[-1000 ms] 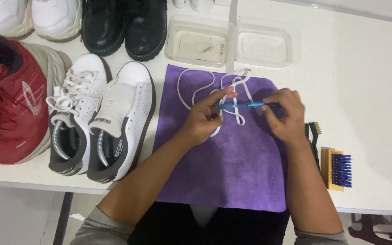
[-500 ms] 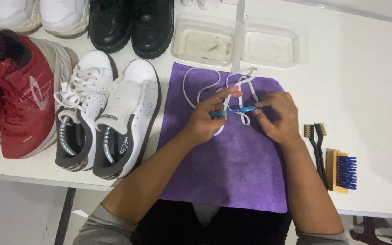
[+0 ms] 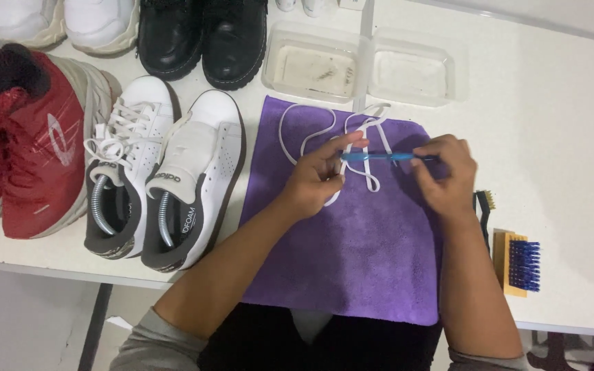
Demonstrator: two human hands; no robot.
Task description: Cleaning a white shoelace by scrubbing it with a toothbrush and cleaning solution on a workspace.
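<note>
A purple cloth is spread on the white table in front of me. A loose white shoelace curls over its far edge. My left hand pinches part of the lace and touches the tip of a thin blue brush. My right hand holds the brush's other end, level above the cloth. A pair of white sneakers lies just left of the cloth; the nearer one has no lace.
Red shoes lie at the far left, black shoes and white shoes along the back. Two clear plastic trays stand behind the cloth. A small dark brush and a blue-bristled wooden brush lie at the right.
The view has shifted slightly. Both hands stay over the cloth with the blue brush and lace, in nearly the same place.
</note>
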